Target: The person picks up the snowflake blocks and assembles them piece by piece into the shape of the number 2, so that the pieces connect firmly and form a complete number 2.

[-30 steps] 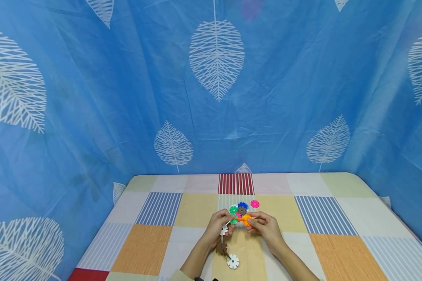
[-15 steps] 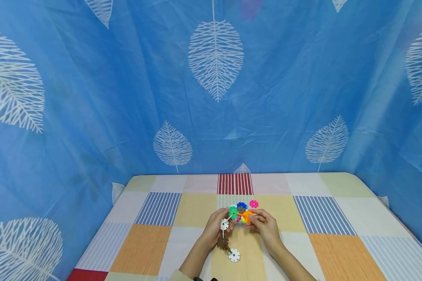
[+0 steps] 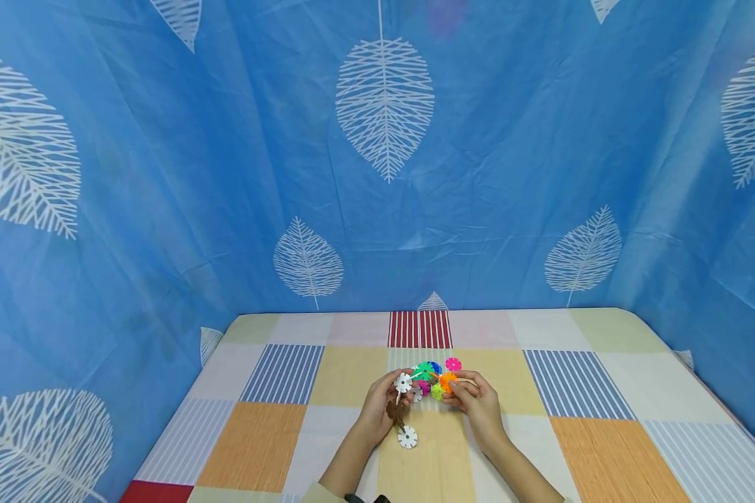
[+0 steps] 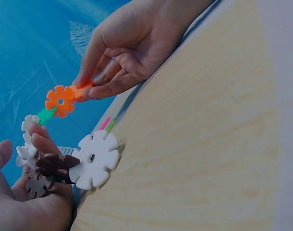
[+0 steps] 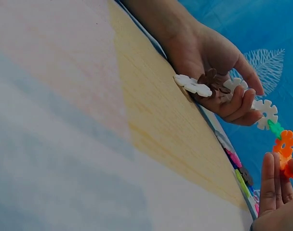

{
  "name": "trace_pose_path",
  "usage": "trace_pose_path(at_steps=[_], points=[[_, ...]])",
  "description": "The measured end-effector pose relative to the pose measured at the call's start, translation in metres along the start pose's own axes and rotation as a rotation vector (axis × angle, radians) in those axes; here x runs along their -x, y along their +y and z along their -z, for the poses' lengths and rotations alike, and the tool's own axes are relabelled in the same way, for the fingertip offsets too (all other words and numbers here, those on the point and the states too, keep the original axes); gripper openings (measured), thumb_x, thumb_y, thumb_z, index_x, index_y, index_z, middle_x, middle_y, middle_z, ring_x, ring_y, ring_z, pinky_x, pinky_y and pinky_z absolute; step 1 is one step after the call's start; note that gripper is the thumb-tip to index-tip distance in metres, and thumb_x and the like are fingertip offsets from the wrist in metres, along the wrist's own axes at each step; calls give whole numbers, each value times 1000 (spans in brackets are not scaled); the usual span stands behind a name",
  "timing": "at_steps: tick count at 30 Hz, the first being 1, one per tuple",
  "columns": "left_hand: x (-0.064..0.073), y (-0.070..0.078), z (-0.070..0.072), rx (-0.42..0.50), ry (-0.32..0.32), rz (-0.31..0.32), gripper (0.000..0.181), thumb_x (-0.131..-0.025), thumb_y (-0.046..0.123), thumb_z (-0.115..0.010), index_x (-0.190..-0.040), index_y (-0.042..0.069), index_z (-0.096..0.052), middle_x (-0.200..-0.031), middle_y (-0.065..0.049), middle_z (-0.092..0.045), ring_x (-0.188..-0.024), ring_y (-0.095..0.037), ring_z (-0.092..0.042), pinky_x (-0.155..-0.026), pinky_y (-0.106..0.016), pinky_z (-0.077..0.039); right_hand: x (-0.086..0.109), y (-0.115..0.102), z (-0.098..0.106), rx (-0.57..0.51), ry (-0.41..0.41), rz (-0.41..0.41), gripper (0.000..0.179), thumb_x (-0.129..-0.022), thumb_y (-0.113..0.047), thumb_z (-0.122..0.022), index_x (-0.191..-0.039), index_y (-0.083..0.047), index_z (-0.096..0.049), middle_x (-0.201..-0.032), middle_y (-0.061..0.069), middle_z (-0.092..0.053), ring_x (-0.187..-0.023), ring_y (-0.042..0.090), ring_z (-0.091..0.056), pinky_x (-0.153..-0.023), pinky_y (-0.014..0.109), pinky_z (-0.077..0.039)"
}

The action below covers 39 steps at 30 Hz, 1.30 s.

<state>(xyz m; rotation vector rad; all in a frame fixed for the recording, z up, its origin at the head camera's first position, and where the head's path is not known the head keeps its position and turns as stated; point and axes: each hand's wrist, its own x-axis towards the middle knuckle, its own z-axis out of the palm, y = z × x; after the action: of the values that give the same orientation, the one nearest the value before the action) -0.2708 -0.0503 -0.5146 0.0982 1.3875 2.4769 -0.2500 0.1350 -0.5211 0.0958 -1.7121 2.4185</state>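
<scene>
A chain of interlocking notched flower discs stretches between both hands. It runs from a white disc (image 3: 407, 437) at the near end through brown discs (image 3: 394, 411), another white disc (image 3: 403, 382) and a green disc (image 3: 424, 371) to orange discs (image 3: 448, 381). My left hand (image 3: 375, 406) cups the white and brown part, its fingers curled round it and the thumb standing apart in the left wrist view. At the other end, my right hand (image 3: 480, 404) pinches the last orange disc (image 4: 80, 91) between thumb and fingers. The near white disc (image 4: 94, 159) hangs close to the tablecloth.
Loose discs lie on the checked tablecloth (image 3: 327, 447) just behind the chain: a pink one (image 3: 454, 364), a blue one (image 3: 437, 367), a yellow-green one (image 3: 437, 391) and others partly hidden. A blue curtain (image 3: 491, 175) with white leaf prints encloses the table.
The chain has been raised and turned, so the green disc now faces up and sits farther forward. Its near white end has swung forward and left. Both hands keep their hold.
</scene>
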Motion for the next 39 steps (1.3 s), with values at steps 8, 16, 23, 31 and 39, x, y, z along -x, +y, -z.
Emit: trace_pose_path(at_steps=[8,16,23,31,39], points=[[-1,0,1,36,-30,-2,26,-97,18,-40,-96,1,-60,-78,-7,-62,-58,-5,-55,-52,-13,-46,-1,-1,0,37,-10,10,29,-87,3,-58,-110,15,-45,-79,5,-65,-65,16,-64,-63,29,-56],[-1,-1,1,-26,-82,4,23,-97,17,-41,-79,7,-52,-69,-2,-60,-54,-8,-56,-50,-15,-48,-1,1,2,65,-39,54,34,-87,2,-60,-114,18,-50,-82,9,-66,-67,15,-65,-65,29,-56],[2,-1,1,-146,-146,12,24,-95,24,-49,-97,0,-46,-70,-5,-62,-49,-6,-55,-45,-16,-47,1,0,1,282,-133,172,30,-86,0,-61,-113,12,-58,-97,24,-64,-72,16,-64,-64,29,-55],[1,1,0,-255,-162,25,35,-89,21,-57,-111,-6,-56,-71,-3,-60,-51,-7,-55,-48,-16,-48,4,-10,-2,678,-37,363,26,-80,-2,-69,-106,0,-67,-88,6,-67,-74,16,-58,-63,20,-52],[1,1,0,-173,-139,30,19,-88,22,-58,-95,4,-54,-78,-6,-62,-56,-9,-57,-51,-16,-49,-3,9,6,1169,-104,476,37,-76,-19,-76,-108,-2,-68,-101,8,-59,-86,19,-47,-69,32,-44]])
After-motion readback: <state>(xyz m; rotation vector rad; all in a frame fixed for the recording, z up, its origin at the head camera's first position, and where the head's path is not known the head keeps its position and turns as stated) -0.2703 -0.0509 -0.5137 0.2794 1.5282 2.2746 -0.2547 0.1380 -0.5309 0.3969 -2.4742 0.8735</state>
